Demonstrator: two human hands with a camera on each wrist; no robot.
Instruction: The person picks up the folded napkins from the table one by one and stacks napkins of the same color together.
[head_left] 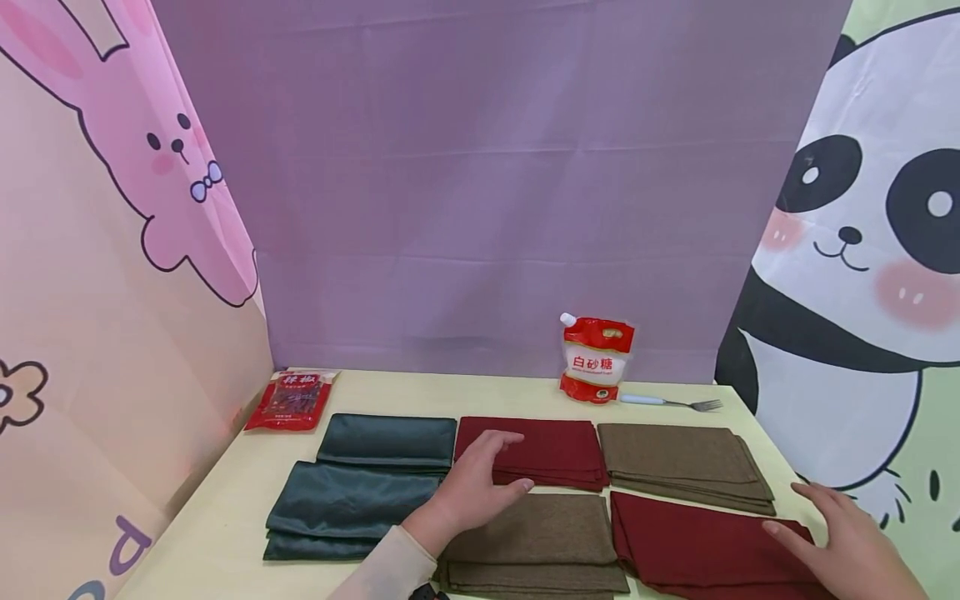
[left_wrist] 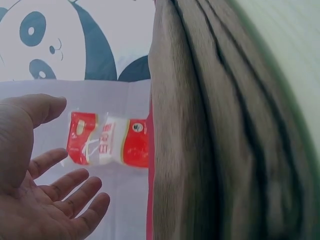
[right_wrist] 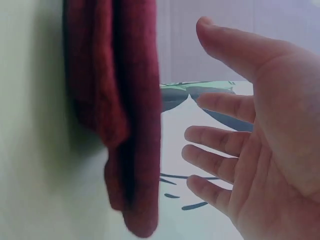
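Note:
Six folded cloths lie in two rows in the head view, each with stacked layers. Two are shiny dark teal: a back one (head_left: 386,440) and a front one (head_left: 337,504). In the middle, a red cloth (head_left: 555,450) lies behind a brown cloth (head_left: 547,529). To the right, another brown cloth (head_left: 675,454) lies behind a second red cloth (head_left: 697,542). My left hand (head_left: 476,492) hovers over the middle cloths, fingers relaxed and apart, holding nothing. Over the right end of the front red cloth is my right hand (head_left: 847,537), its fingers spread and holding nothing.
At the back of the pale table (head_left: 202,517) stands a red and white sugar pouch (head_left: 596,362) with a fork (head_left: 671,402) beside it. A red packet (head_left: 291,402) lies at the back left. Printed curtains enclose the sides, and a purple cloth (head_left: 487,183) hangs behind.

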